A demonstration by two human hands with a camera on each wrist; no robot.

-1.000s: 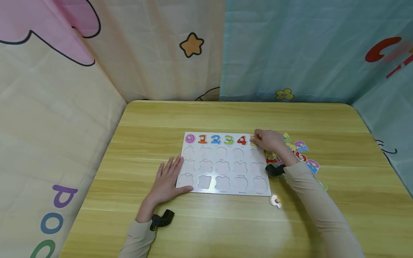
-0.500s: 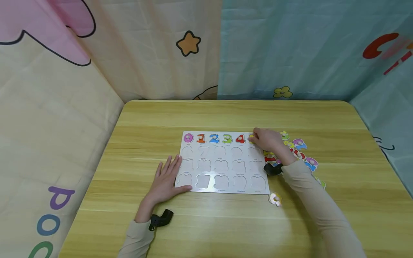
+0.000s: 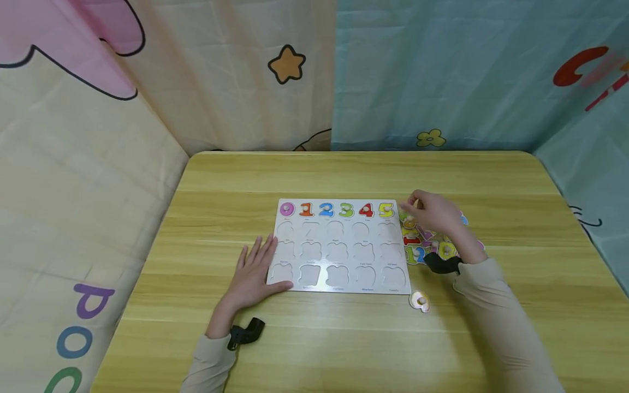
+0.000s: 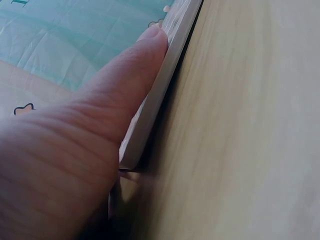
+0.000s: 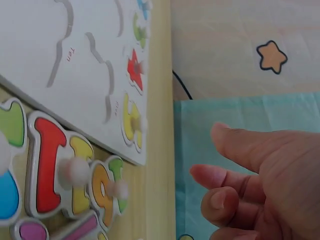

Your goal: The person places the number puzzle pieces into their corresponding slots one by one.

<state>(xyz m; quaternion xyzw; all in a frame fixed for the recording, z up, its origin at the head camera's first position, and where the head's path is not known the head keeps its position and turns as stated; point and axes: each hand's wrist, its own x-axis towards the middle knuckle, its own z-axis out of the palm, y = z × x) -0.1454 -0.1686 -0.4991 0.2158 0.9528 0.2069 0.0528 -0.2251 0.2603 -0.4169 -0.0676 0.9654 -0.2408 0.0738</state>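
White puzzle board (image 3: pixel 322 236), between the table's (image 3: pixel 324 344) side edges, is touched by the spread left hand (image 3: pixel 251 279). The yellow 5 (image 3: pixel 386 210) seems fitted; nothing is held by the right hand (image 3: pixel 434 212), thumb and forefinger apart. Next, a number piece (image 3: pixel 409 239) nearer the table's right edge should be pinched.

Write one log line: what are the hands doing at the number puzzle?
Left hand: at board edge | Right hand: holding nothing, near loose pieces | Yellow 5: top row | Lower slots: unfilled
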